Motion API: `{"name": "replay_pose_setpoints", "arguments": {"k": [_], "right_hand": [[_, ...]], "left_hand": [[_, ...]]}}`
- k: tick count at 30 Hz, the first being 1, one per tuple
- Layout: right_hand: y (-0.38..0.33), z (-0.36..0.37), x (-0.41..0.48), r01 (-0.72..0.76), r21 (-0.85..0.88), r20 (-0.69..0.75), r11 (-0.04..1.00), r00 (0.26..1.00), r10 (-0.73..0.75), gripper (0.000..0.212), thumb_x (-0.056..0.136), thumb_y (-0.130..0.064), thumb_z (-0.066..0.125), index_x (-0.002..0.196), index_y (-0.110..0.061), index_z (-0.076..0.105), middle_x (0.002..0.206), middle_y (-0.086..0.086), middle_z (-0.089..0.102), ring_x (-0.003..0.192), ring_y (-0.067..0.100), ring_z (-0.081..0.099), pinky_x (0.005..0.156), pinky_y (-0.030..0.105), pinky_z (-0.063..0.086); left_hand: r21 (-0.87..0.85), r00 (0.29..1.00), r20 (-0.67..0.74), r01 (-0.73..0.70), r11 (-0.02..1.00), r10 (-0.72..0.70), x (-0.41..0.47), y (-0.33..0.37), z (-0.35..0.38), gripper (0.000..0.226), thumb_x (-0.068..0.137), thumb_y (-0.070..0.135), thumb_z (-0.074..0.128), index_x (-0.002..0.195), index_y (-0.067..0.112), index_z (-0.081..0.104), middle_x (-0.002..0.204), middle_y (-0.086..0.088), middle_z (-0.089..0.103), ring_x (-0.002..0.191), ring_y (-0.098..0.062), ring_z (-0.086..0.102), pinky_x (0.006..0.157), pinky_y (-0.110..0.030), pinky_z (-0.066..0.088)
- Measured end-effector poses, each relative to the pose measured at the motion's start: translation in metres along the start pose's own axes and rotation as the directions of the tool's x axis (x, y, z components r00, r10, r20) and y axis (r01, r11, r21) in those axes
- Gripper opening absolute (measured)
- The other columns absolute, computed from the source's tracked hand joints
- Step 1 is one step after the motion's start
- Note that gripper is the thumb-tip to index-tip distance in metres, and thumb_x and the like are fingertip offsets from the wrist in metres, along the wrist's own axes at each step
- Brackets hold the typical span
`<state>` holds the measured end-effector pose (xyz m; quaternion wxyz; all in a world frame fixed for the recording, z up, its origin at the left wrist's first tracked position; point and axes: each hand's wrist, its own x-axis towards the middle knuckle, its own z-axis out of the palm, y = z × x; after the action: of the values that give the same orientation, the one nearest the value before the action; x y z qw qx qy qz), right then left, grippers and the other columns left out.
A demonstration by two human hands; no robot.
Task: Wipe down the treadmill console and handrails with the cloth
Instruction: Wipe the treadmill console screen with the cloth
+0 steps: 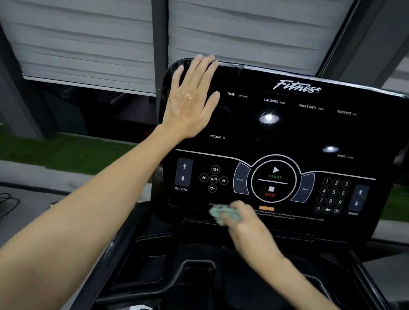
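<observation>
Pale-green cloth (217, 213), bunched in the right hand's (252, 230) curled fingers, rests on the console's (292, 130) lower edge near the START pad (275, 173), which a firm pass could trigger. The left hand (191, 101), flat and straight-fingered above, may leave smudges.

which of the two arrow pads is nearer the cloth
The INCLINE pad, on the left; the cloth is below-right of it, while the SPEED pad sits far right.

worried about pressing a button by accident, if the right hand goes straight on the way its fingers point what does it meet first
Likely the INCLINE arrow key at the console's lower left: the right hand, gripping the cloth, points up and left along the panel.
</observation>
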<state>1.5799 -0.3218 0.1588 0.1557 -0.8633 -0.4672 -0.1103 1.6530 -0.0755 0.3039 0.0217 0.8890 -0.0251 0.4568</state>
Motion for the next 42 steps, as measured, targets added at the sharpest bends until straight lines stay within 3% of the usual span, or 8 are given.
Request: {"name": "replay_pose_setpoints", "arguments": {"k": [3,6,9,14,21,28,37,42], "right_hand": [[0.018,-0.015,-0.021,-0.122,-0.057,-0.020,0.991,0.992,0.121,0.017,0.088,-0.009,0.055,0.102,-0.011,0.064,0.104,0.002,0.044,0.086,0.021,0.048,0.062,0.030,0.049],[-0.001,-0.004,0.002,-0.065,-0.067,0.046,0.996,0.997,0.068,0.025,0.093,-0.021,0.043,0.108,-0.013,0.062,0.107,0.003,0.046,0.091,0.020,0.046,0.069,0.028,0.043],[-0.042,0.014,0.042,0.058,-0.047,0.048,0.997,0.997,-0.056,0.022,0.074,-0.005,0.066,0.095,-0.011,0.070,0.095,0.009,0.053,0.080,0.026,0.053,0.061,0.029,0.050],[-0.093,0.024,0.081,0.121,-0.090,0.145,0.989,0.984,-0.108,0.031,0.088,0.007,0.044,0.115,0.004,0.060,0.127,0.025,0.039,0.114,0.040,0.039,0.087,0.044,0.046],[0.012,-0.010,0.004,0.027,0.013,0.038,1.000,0.999,-0.027,0.034,0.091,-0.018,0.037,0.113,-0.014,0.063,0.110,0.011,0.048,0.095,0.030,0.049,0.071,0.032,0.043],[0.094,-0.039,-0.086,-0.305,-0.004,-0.187,0.952,0.936,0.299,0.033,0.081,-0.003,0.073,0.106,-0.023,0.064,0.107,-0.003,0.048,0.086,0.014,0.050,0.068,0.022,0.047],[0.037,0.004,-0.029,0.045,0.111,-0.175,0.993,0.984,-0.025,0.035,0.100,-0.029,0.031,0.126,-0.020,0.053,0.125,0.004,0.042,0.109,0.021,0.045,0.081,0.022,0.035],[0.104,-0.032,-0.083,-0.164,-0.050,-0.209,0.985,0.966,0.151,0.018,0.092,-0.019,0.056,0.107,-0.027,0.061,0.111,0.002,0.053,0.093,0.024,0.058,0.076,0.033,0.054]], "left_hand": [[0.012,1.000,0.008,0.010,1.000,-0.010,0.000,0.001,0.000,0.057,0.100,0.034,0.034,0.151,0.010,0.028,0.159,-0.004,0.026,0.149,-0.022,0.016,0.119,-0.041,0.009],[0.010,0.999,0.028,0.020,1.000,-0.021,0.001,0.003,-0.002,0.057,0.100,0.034,0.034,0.151,0.010,0.028,0.159,-0.004,0.025,0.149,-0.022,0.015,0.119,-0.042,0.009],[-0.009,0.998,0.053,0.023,1.000,-0.022,0.001,0.002,-0.005,0.057,0.099,0.034,0.033,0.151,0.010,0.027,0.160,-0.004,0.024,0.149,-0.022,0.014,0.120,-0.042,0.008],[-0.013,0.998,0.056,0.019,1.000,-0.018,0.000,-0.001,-0.006,0.057,0.099,0.032,0.035,0.151,0.010,0.027,0.159,-0.004,0.024,0.149,-0.021,0.013,0.119,-0.041,0.006],[-0.051,0.999,0.042,0.019,0.999,-0.016,0.001,0.000,-0.008,0.055,0.099,0.029,0.036,0.150,0.010,0.029,0.158,-0.004,0.026,0.148,-0.021,0.014,0.118,-0.041,0.006],[0.105,0.997,0.057,0.043,0.994,-0.049,-0.004,0.017,-0.002,0.058,0.099,0.031,0.036,0.151,0.006,0.024,0.160,-0.014,0.018,0.148,-0.031,0.014,0.117,-0.049,0.012],[0.159,0.959,0.215,-0.223,0.962,0.186,-0.052,0.084,0.033,0.060,0.100,0.034,0.035,0.154,0.012,0.021,0.162,-0.006,0.014,0.149,-0.025,0.014,0.116,-0.046,0.020],[0.162,0.959,0.202,-0.233,0.959,0.199,-0.049,0.084,0.035,0.060,0.100,0.034,0.036,0.154,0.012,0.021,0.162,-0.006,0.015,0.149,-0.025,0.015,0.117,-0.045,0.019]]}}
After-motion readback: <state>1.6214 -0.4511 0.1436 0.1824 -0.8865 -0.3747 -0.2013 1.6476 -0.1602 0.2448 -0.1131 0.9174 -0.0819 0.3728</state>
